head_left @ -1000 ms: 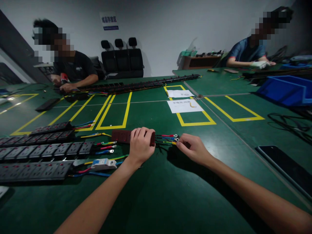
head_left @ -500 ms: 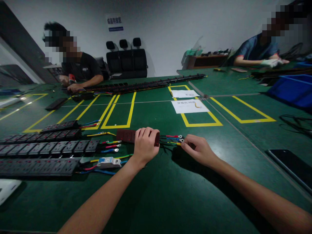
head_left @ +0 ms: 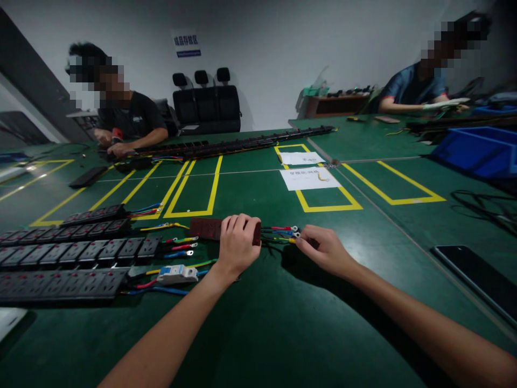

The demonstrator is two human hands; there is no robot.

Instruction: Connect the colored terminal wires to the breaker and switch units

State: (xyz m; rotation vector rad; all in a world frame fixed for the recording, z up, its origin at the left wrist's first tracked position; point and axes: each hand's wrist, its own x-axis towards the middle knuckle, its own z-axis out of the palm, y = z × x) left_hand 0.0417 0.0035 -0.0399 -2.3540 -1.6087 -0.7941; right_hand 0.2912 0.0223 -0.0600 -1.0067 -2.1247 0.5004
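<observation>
My left hand [head_left: 239, 243] is wrapped over the right part of a dark red-brown socket strip [head_left: 204, 228] lying on the green table. Red, blue and yellow-green wires [head_left: 275, 233] with ring terminals come out of the strip's right end. At their tips my right hand [head_left: 325, 247] pinches the yellow-sleeved terminal of a wire, thumb and forefinger together. To the left lie several black socket strips [head_left: 72, 253] in rows, with coloured wires at their right ends. A white circuit breaker [head_left: 177, 274] is wired to the nearest row.
A phone [head_left: 476, 275] lies at the right, a blue bin [head_left: 476, 153] beyond it. Paper sheets [head_left: 310, 180] rest on yellow floor-style tape outlines. Across the table one person [head_left: 137, 118] holds a red tool by a long strip [head_left: 242, 143]; another gloved person [head_left: 420, 91] sits at the right.
The view has shifted slightly. Both my hands keep their places on the socket strip and the wire ends. The gloved person's hands at the right have moved a little.
</observation>
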